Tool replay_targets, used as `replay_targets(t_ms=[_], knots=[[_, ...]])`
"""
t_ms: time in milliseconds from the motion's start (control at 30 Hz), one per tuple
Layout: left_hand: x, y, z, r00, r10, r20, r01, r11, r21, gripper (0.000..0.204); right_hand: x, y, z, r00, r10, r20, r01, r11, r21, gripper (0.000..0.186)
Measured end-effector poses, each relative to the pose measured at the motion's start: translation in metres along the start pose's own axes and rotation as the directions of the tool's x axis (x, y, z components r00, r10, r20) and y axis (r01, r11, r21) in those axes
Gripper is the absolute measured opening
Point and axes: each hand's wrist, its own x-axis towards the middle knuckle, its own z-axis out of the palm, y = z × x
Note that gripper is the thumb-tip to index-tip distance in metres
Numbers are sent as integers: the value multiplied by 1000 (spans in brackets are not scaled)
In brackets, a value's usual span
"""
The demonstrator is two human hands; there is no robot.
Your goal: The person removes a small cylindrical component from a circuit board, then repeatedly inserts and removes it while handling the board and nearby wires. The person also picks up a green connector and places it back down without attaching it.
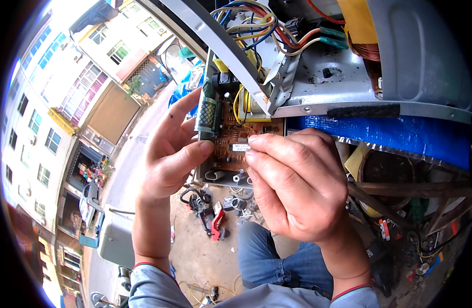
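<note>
A brown circuit board (223, 149) in a grey housing has a white label (238, 147), yellow wires (239, 102) and a green component (208, 113) beside it. My left hand (169, 159) grips the board's left side, thumb on its face and fingers spread behind its edge. My right hand (297, 185) has its fingertips bunched over the board at the label's right end; whatever is between them is hidden.
An open metal casing (426, 56) with bundled wires (256, 23) frames the top, above a blue sheet (379, 138). Tools and parts (210, 215) lie on the ground (205, 256). A wooden bar (410, 188) is at right; street and buildings (92, 82) are at left.
</note>
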Motion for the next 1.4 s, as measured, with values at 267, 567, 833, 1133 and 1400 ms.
replay_targets(t_ms=[267,567,833,1133,1400], knots=[[1,-4,-5,999,34,35,-35,999,23,78,-1,3,2,1000,-3,-17,3,1000,10,19],[6,-9,-8,995,46,86,-36,992,-117,88,14,-10,-2,996,83,25,-82,996,-36,24],[-7,-18,-11,989,27,146,30,926,-376,111,59,-51,-2,927,296,231,-244,943,-228,71],[-8,-34,-13,948,176,265,-39,890,-454,98,93,-68,7,776,445,447,-242,865,-440,97],[-5,-44,-15,961,150,233,-54,925,-375,96,98,-59,10,744,480,464,-293,859,-419,98]])
